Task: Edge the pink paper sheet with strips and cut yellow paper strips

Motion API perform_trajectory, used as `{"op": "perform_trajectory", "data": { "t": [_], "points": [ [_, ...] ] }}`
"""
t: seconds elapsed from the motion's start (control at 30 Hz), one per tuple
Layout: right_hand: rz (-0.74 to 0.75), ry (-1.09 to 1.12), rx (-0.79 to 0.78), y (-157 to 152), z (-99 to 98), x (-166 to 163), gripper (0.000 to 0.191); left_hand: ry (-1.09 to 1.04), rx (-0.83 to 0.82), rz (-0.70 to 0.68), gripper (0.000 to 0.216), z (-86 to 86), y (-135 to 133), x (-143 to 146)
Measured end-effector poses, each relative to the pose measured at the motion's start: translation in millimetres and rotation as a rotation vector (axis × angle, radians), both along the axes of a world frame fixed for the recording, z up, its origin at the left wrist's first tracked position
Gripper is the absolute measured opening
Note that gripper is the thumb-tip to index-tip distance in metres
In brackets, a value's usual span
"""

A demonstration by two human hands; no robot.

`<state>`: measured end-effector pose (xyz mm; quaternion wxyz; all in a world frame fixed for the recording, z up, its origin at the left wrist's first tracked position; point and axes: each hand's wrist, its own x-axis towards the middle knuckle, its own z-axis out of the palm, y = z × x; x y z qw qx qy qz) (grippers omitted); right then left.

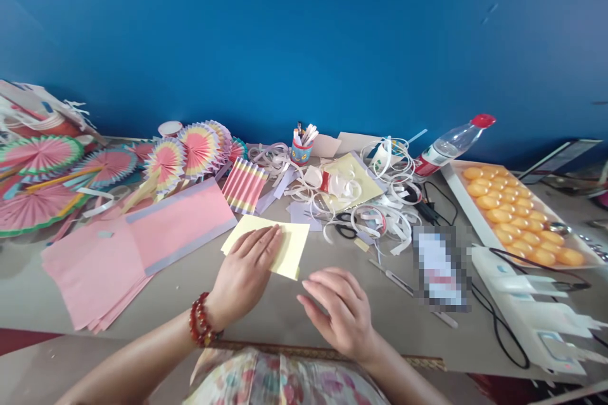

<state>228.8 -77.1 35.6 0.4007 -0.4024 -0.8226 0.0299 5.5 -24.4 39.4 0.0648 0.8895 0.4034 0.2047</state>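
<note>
My left hand (251, 266) lies flat with fingers stretched over a sheet of pale yellow paper (291, 247), which rests on the grey table. A red beaded bracelet is on the left wrist. To the right of the paper, my right hand (339, 307) hovers with its fingers loosely curled, thumb apart from them, and nothing in it. Left of the yellow paper is a pink sheet with lilac borders (183, 221), overlapping a stack of plain pink sheets (95, 272). A pleated pink, yellow and lilac strip (244, 185) sits just behind the yellow paper.
Round paper fans (197, 150) crowd the left. Behind are a pen cup (301, 150) and tangled white paper strips (380, 221) with scissors (346, 228). A craft knife (396, 281), a blurred-out rectangle, a bottle (449, 145), a tray of orange balls (522, 221) and a power strip (513, 310) occupy the right.
</note>
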Motion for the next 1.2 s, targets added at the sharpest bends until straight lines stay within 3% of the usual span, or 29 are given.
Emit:
{"op": "perform_trajectory", "data": {
  "t": [0.07, 0.23, 0.37, 0.47, 0.63, 0.77, 0.97, 1.2],
  "points": [
    [-0.028, -0.098, 0.048, 3, 2.8, -1, 0.04, 0.127, 0.012, 0.012, 0.056, -5.2, 2, 6],
    [-0.021, -0.27, -0.113, 15, -7.2, -6, 0.018, 0.265, 0.011, -0.029, 0.047, -28.8, -1, 18],
    [-0.032, -0.252, -0.203, 18, -27.9, 9, 0.019, 0.282, 0.044, -0.101, 0.039, -37.9, 1, 2],
    [-0.029, -0.225, -0.298, 17, -39.6, 24, 0.02, 0.269, 0.016, -0.078, 0.026, -41.4, 3, -16],
    [-0.011, -0.282, -0.356, 21, -41.6, 28, 0.017, 0.207, -0.025, -0.102, 0.024, -48.9, 2, -26],
    [0.04, -0.315, -0.327, 26, -36.5, 19, 0.017, 0.14, -0.063, -0.126, 0.027, -46.1, 3, -22],
    [0.017, -0.24, -0.419, 35, -32.6, 15, 0.015, -0.048, -0.265, -0.065, 0.029, -39.0, 13, -29],
    [-0.021, -0.212, -0.427, 44, -37.3, 5, 0.016, -0.064, -0.414, -0.076, 0.028, -35.8, 30, -30]
  ]
}}
